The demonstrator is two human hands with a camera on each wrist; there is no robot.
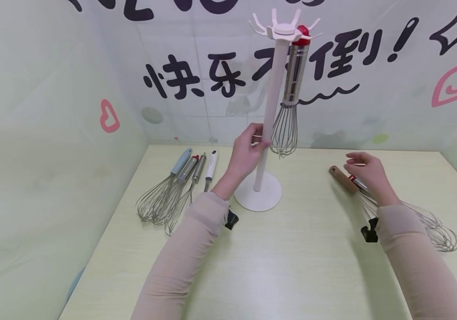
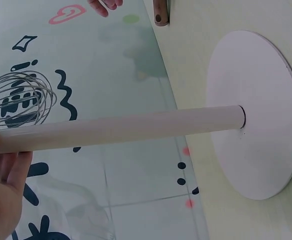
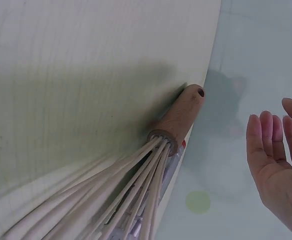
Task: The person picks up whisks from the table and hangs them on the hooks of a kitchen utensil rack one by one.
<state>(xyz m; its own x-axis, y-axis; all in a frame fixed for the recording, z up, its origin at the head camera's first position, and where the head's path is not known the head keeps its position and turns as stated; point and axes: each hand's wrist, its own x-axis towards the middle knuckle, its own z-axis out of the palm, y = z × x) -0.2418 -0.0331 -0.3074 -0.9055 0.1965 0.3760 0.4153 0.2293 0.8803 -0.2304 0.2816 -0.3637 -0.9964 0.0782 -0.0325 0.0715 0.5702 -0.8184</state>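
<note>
My left hand (image 1: 246, 153) grips the white pole (image 1: 273, 98) of a hook stand at about mid-height, fingers and thumb wrapped round it. From one hook of the stand's crown (image 1: 284, 30) hangs a steel whisk (image 1: 295, 71) with a red end, wires down. Over at the right, my right hand (image 1: 368, 173) hovers above two whisks, its fingers loosely bent and holding nothing. One is a whisk with a brown wooden handle (image 3: 181, 115); behind it lies a metal whisk with a red band (image 1: 354, 178). In the right wrist view the hand (image 3: 281, 170) is apart from the wooden handle.
The stand's round white base (image 2: 258, 170) rests on the pale wooden table (image 1: 292, 266). Left of it lie several whisks, among them a blue-handled one (image 1: 181, 162) and a white-handled one (image 1: 211, 165). A printed cloth backdrop (image 1: 212, 120) rises behind the table.
</note>
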